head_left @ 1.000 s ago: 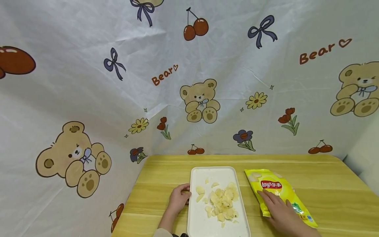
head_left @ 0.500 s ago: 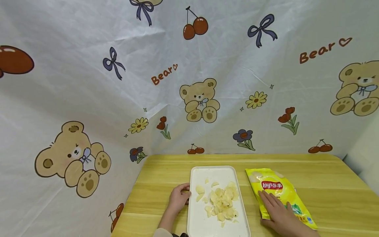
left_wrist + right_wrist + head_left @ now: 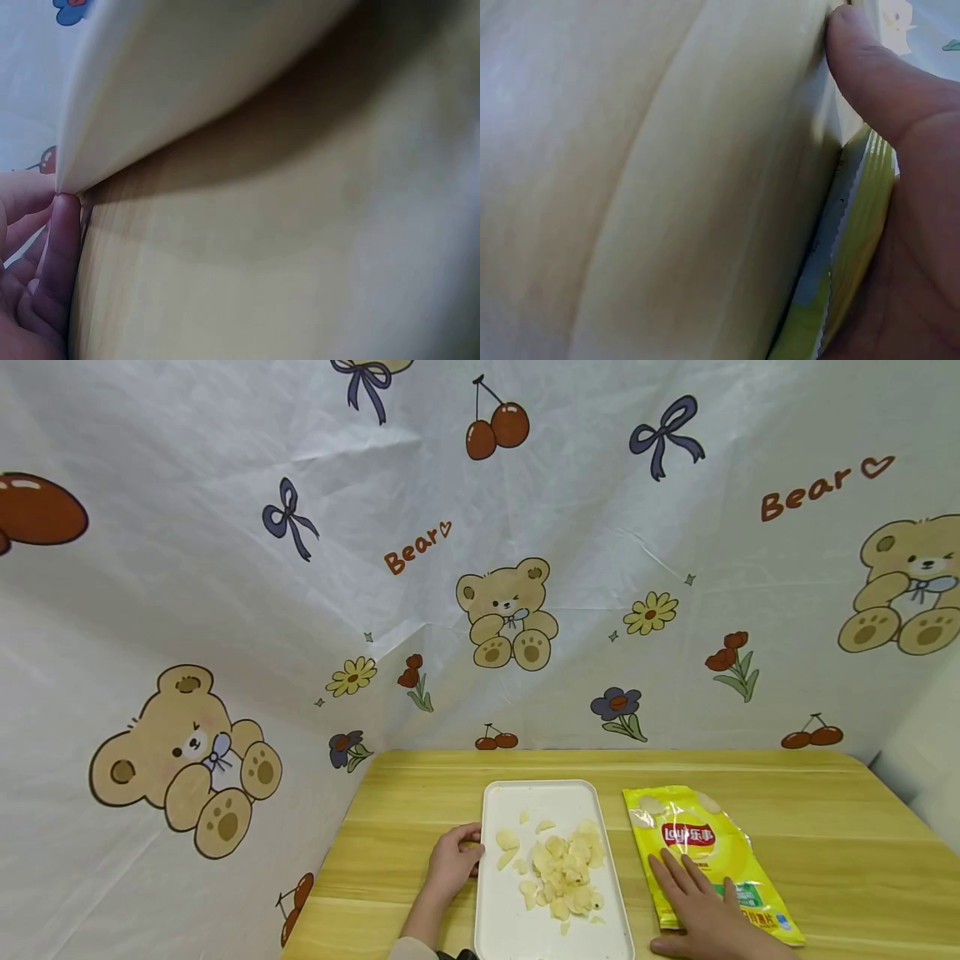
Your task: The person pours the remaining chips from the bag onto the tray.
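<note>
A white rectangular tray (image 3: 517, 935) lies on the table, with a heap of potato chips (image 3: 562, 864) and several loose pieces on it. At its left side my left hand (image 3: 452, 862) pinches the rim; in the left wrist view the fingers (image 3: 64, 225) meet at the tray's edge (image 3: 150, 97). To the right of the tray, a yellow Lay's chip bag (image 3: 708, 835) lies flat with its logo facing up. My right hand (image 3: 701, 910) rests on the lower part of the bag, fingers spread. In the right wrist view its thumb (image 3: 870, 75) is beside the bag's crimped end (image 3: 855, 232).
The wooden table (image 3: 420, 785) reaches to a white curtain (image 3: 585, 527) printed with bears, bows and flowers. That curtain closes off the back and left side. A narrow strip of tabletop separates tray and bag.
My right hand has spread its fingers and slid slightly toward me on the bag. The bag has turned a little and looks flatter. Left hand, tray and chips stay as they were.
</note>
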Available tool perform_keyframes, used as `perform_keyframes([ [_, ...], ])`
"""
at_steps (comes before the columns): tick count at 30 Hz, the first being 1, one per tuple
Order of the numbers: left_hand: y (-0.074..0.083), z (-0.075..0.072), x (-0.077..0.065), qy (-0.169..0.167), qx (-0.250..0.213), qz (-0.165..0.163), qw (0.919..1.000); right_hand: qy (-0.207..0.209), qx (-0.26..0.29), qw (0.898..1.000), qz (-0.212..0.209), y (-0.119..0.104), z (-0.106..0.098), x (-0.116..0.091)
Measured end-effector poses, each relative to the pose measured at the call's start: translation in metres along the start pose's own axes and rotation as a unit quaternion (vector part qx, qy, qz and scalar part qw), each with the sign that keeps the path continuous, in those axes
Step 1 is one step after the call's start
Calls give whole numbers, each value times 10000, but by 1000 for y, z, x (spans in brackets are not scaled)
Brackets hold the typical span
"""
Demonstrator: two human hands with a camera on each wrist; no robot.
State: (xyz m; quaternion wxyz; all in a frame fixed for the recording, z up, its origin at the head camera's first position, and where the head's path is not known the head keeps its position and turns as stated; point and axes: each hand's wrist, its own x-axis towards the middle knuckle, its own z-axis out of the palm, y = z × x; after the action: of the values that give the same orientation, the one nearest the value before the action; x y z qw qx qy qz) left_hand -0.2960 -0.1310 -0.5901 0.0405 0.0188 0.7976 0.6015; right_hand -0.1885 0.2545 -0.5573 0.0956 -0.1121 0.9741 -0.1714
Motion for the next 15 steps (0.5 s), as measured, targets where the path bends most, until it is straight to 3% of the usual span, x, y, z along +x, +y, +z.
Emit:
perform_keyframes([
  [9, -1, 0, 1, 0, 34, 31, 10000, 1, 28, 10000, 80, -2, 2, 1],
  [15, -2, 0, 0, -8, 60, 4, 10000, 124, 468, 9988, 11, -4, 2, 0],
])
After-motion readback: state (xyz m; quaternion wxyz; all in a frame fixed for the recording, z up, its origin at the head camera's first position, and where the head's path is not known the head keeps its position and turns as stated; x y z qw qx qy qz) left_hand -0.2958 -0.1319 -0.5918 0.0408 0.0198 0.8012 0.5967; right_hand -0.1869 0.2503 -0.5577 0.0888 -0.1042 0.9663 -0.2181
